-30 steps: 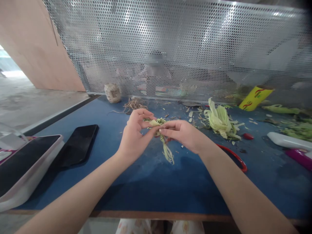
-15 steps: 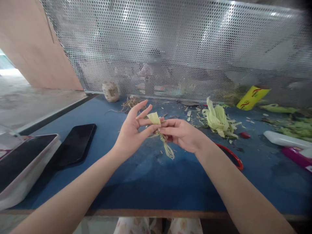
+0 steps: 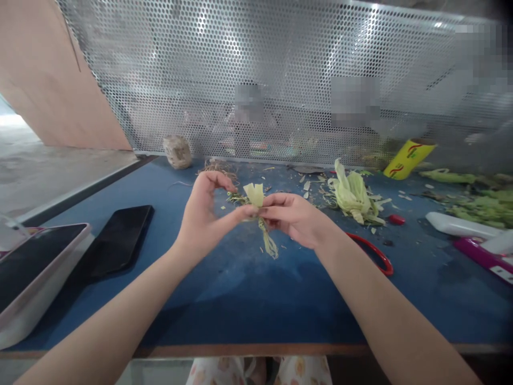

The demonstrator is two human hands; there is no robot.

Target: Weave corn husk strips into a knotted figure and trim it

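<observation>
A small bundle of pale green leaf, apparently corn husk [image 3: 254,194], sits between my two hands above the table. A flat folded strip stands up at its top, a thin twisted tail with looped strands hangs below, and fine greenish bits stick out leftward. My right hand [image 3: 294,216] pinches the bundle between thumb and fingers. My left hand [image 3: 206,211] presses its thumb on the bundle's left side. Its upper fingers curl above, apart from the thumb, near the fine bits; its other fingers are partly hidden.
Peeled husks [image 3: 355,195] lie at right, near red-handled scissors [image 3: 372,254], a yellow roll [image 3: 409,159], a white-and-purple tool [image 3: 460,224] and green scraps [image 3: 484,211]. At left lie a black phone [image 3: 116,238] and a cased device [image 3: 36,267]. A perforated metal screen [image 3: 280,69] stands behind.
My left hand's upper fingers have drawn back and curled, while its thumb stays on the bundle. The folded strip now stands more upright. My right hand keeps its pinch.
</observation>
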